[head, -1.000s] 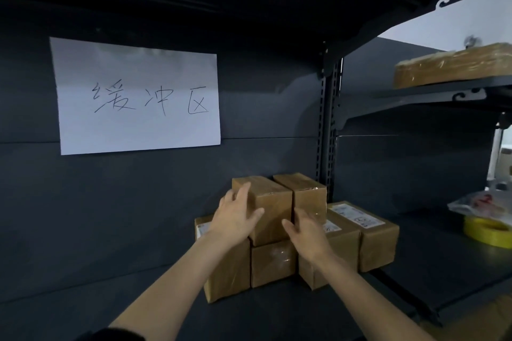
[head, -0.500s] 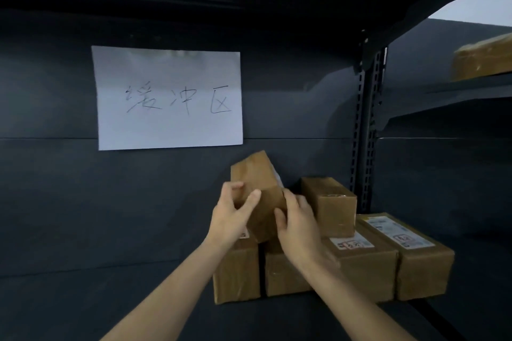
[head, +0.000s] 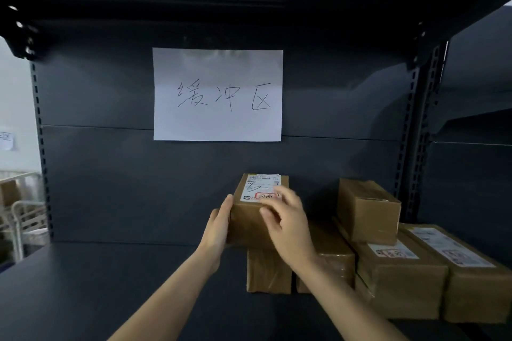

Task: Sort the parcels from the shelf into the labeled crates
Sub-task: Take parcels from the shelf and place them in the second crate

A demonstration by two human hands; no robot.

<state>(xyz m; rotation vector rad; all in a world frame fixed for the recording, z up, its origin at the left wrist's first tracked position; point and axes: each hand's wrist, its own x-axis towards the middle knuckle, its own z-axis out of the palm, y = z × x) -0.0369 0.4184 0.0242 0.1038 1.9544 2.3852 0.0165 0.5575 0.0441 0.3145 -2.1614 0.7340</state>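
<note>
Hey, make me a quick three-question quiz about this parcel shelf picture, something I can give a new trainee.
1. True or false: the shipping label on the held parcel is turned up toward the camera.
2. Besides the held parcel, how many parcels can be seen on the shelf? A) two B) five C) nine
3. Fill in: the left hand grips the held parcel's ____ side.

Key: 1 true. 2 B. 3 left.
</note>
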